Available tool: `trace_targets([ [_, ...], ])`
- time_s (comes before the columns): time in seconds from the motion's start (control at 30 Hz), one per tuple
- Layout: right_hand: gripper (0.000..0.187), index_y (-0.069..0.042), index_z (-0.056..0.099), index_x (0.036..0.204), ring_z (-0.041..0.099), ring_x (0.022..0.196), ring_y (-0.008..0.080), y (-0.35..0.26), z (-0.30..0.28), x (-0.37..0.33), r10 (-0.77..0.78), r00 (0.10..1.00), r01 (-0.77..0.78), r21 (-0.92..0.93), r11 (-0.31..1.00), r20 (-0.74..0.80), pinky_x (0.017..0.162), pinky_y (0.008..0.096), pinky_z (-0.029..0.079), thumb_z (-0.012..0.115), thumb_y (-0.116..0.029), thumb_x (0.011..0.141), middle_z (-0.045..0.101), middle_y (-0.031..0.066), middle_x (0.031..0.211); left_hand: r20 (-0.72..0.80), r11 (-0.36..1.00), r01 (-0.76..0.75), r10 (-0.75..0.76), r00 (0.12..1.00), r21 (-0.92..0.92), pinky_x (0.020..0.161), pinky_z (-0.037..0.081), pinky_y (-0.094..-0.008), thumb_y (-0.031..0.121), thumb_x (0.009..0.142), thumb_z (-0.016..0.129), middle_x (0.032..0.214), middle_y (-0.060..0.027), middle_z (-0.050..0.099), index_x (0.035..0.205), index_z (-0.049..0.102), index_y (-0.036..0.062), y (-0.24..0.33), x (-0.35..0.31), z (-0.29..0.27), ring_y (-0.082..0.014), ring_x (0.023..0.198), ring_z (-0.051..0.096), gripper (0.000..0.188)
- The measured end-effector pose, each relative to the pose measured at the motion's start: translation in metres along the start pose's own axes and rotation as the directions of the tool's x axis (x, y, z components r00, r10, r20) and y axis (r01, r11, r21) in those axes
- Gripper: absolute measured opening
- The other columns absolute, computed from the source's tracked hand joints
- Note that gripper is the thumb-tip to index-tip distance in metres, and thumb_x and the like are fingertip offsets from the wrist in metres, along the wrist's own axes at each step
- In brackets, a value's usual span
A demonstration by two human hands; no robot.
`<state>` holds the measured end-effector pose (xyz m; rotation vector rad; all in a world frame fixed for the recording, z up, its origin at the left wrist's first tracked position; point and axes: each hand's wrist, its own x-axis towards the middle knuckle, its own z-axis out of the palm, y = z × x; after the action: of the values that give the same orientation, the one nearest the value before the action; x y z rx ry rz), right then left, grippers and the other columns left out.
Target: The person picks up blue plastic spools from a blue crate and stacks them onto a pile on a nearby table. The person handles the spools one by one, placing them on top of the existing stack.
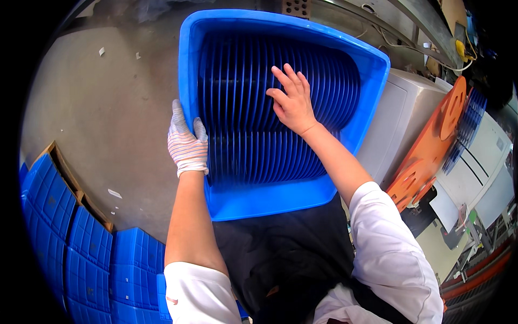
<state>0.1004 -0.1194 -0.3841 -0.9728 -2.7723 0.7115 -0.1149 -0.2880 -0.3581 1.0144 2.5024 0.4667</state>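
Note:
A blue plastic bin (pixel 270 205) sits in front of me, tilted in the view. Thin dark blue discs (pixel 243 75) stand on edge inside it, packed side by side in a far row, with a nearer row (pixel 264 156) below. My left hand (pixel 188 141), in a striped knit glove, grips the bin's left rim, thumb over the inner side. Bare, my right hand (pixel 294 105) is over the far row with its fingers apart and nothing visible in them. Whether its fingertips touch the discs, I cannot tell.
Several blue crates (pixel 89 275) are stacked at lower left beside cardboard (pixel 75 186). A pale grey cabinet-like box (pixel 386 116) stands right of the bin, near an orange panel with rounded cutouts (pixel 426 148). White scraps (pixel 114 193) lie on the grey floor (pixel 108 108).

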Motion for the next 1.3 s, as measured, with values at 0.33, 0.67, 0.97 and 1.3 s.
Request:
trace_targets([
  [0.33, 0.018, -0.014, 0.059, 0.085, 0.025, 0.144, 0.0318, -0.019, 0.004, 0.008, 0.159, 0.987, -0.160, 0.027, 0.987, 0.029, 0.113, 0.0599, 0.013, 0.074, -0.018, 0.076, 0.040, 0.0094, 0.148, -0.003, 1.000, -0.009, 0.009, 1.000, 0.029, 0.092, 0.051, -0.0472, 0.013, 0.091, 0.059, 0.120, -0.0228, 0.063, 0.147, 0.035, 0.0112, -0.001, 0.000, 0.000, -0.0414, 0.104, 0.063, 0.061],
  [0.67, 0.022, -0.019, 0.063, 0.094, 0.025, 0.145, 0.0303, -0.022, 0.018, 0.007, -0.011, 1.000, 0.011, 0.012, 1.000, 0.007, 0.114, 0.0580, 0.016, 0.072, -0.008, 0.077, 0.039, 0.0054, 0.149, 0.015, 0.999, -0.045, 0.045, 0.999, 0.030, 0.090, 0.052, -0.0474, 0.018, 0.094, 0.055, 0.119, -0.0258, 0.061, 0.153, 0.022, 0.0161, -0.006, 0.000, 0.001, -0.0426, 0.102, 0.063, 0.068],
  [0.97, 0.020, -0.015, 0.059, 0.083, 0.024, 0.144, 0.0323, -0.042, 0.026, 0.017, 0.183, 0.982, -0.181, 0.059, 0.982, -0.035, 0.112, 0.0641, 0.011, 0.076, -0.021, 0.076, 0.041, 0.0076, 0.147, 0.024, 0.999, -0.034, 0.034, 0.999, 0.016, 0.091, 0.051, -0.0471, 0.017, 0.094, 0.056, 0.121, -0.0263, 0.060, 0.152, 0.023, 0.0155, -0.003, 0.000, -0.001, -0.0432, 0.104, 0.062, 0.067],
  [1.3, 0.025, -0.023, 0.063, 0.097, 0.024, 0.145, 0.0297, -0.047, 0.037, 0.018, 0.006, 0.999, -0.006, 0.017, 1.000, -0.037, 0.113, 0.0607, 0.013, 0.073, -0.009, 0.078, 0.038, 0.0033, 0.149, 0.018, 1.000, -0.019, 0.019, 1.000, 0.005, 0.092, 0.051, -0.0467, 0.015, 0.093, 0.058, 0.118, -0.0233, 0.062, 0.149, 0.029, 0.0142, -0.001, 0.001, -0.001, -0.0412, 0.104, 0.063, 0.064],
])
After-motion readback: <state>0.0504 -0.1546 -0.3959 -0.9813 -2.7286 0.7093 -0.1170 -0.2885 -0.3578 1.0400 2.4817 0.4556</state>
